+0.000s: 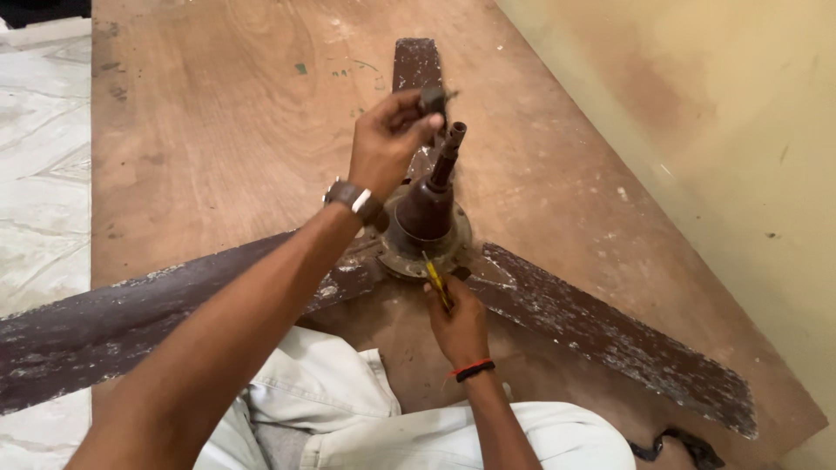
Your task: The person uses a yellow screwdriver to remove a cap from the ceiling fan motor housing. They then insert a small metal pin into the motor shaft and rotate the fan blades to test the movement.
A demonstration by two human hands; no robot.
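A dark brown ceiling fan lies on a wooden board [218, 130], its round motor housing [425, 228] facing up with a short down rod [448, 157] sticking out. My left hand [389, 144], with a wrist watch, is raised beside the rod's top and pinches a small dark part [433, 98]. At the near rim of the motor, my right hand [457, 324] grips a yellow-handled tool [436, 280] with its tip toward the housing. Three worn blades spread out: one left [131, 318], one right [610, 335], one far [416, 63].
The board rests on a pale tiled floor [39, 165] at the left. A yellowish wall [697, 104] runs along the right side. My legs in light trousers [348, 418] sit at the near edge. A dark strap-like thing [684, 446] lies at the bottom right.
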